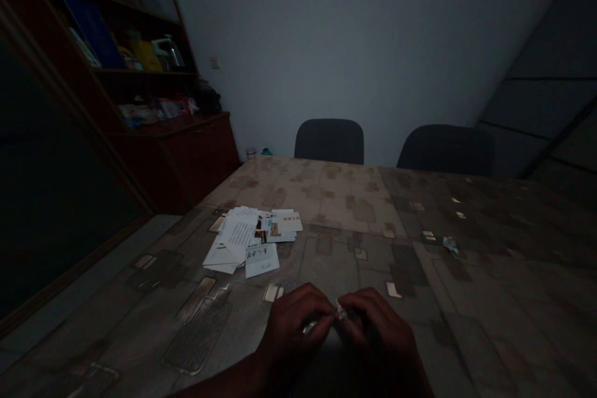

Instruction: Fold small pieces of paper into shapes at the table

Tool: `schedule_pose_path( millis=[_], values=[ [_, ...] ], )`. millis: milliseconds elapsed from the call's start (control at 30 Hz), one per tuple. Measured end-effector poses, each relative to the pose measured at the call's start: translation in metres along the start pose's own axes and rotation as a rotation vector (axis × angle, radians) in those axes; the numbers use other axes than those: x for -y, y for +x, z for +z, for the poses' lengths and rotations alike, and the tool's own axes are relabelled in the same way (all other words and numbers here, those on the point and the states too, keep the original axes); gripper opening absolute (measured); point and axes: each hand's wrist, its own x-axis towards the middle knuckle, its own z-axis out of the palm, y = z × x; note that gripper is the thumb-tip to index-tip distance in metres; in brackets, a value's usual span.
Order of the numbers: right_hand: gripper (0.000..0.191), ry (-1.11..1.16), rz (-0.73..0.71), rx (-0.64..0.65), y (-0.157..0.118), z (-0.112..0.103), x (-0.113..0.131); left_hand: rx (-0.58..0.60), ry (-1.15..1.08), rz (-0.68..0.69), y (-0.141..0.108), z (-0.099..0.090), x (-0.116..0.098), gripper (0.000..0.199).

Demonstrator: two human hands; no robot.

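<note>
My left hand (297, 321) and my right hand (383, 323) meet low in the middle, just above the patterned table. Between their fingertips is a small white-and-red thing (341, 310), perhaps a wrapper; the dim light and the fingers hide its exact kind. Both hands are closed in a pinch, thumbs against forefingers. Inside the curl of my left hand shows a pale, shiny bit (308, 327), possibly part of the same thing. Beyond my left hand lies a loose pile of cards and papers (240, 233), some printed and one with large handwriting-like characters.
A crumpled silvery scrap (451, 246) lies to the right on the tablecloth (336, 261). Two dark chairs (329, 140) stand behind the far edge. At the left rises a wooden cabinet (186, 155) with loaded shelves. A glass (251, 153) is near the far left corner.
</note>
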Motion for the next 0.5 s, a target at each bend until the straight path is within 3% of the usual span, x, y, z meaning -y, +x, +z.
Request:
schedule_pose_path(
  millis=[167,300,400,500],
  values=[
    [0.011,-0.005,0.021,0.069,0.0008,-0.0043,0.0016,0.014,0.007,-0.014,0.0012,-0.0011,-0.0004,0.016],
    [0.011,0.048,0.084,0.048,0.0002,-0.0041,0.0032,0.01,0.014,-0.076,0.002,-0.0014,0.0005,0.014],
    [0.007,0.147,0.266,-0.002,-0.0006,-0.0009,0.0058,-0.003,0.028,-0.14,0.0022,-0.001,0.0013,0.013],
    [0.017,0.304,0.463,0.005,-0.0009,0.0033,0.008,0.004,0.051,-0.155,0.0022,-0.0004,0.0009,0.012]
  ],
)
